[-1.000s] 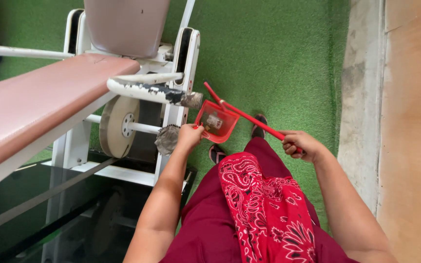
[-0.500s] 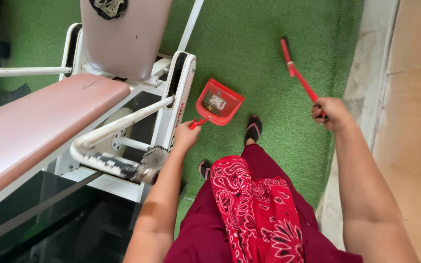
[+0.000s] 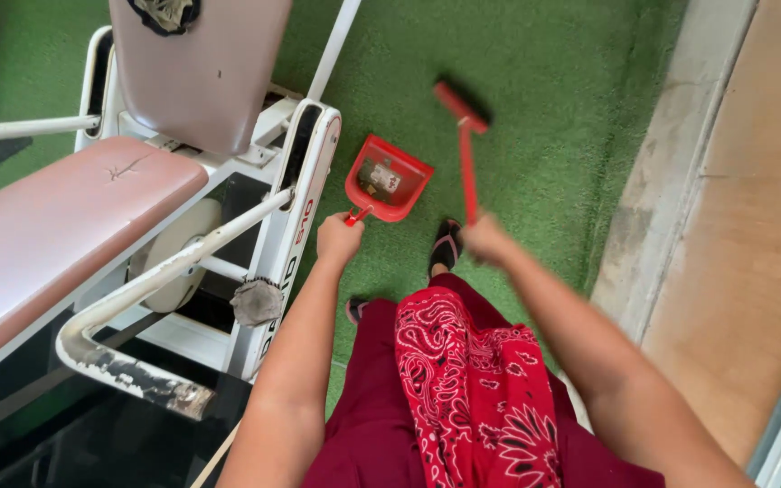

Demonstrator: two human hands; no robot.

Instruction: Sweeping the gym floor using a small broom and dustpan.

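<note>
Gripping red dustpan [image 3: 386, 185] handle in closed left hand [image 3: 338, 239], right hand [image 3: 485, 239] clenched on red hand broom [image 3: 465, 145]; advising keeping pan lip pressed flat against green turf [image 3: 535, 108] while sweeping.

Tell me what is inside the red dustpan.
The red dustpan, held at its handle by the left hand, holds a few small light scraps of litter on its dark floor. What the scraps are is too small to tell, and the pan's near wall hides its back corner.

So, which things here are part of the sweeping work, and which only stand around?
In use:
- red dustpan, in left hand
- red brush, in right hand

Standing around:
- pink padded bench
- white machine frame
</note>
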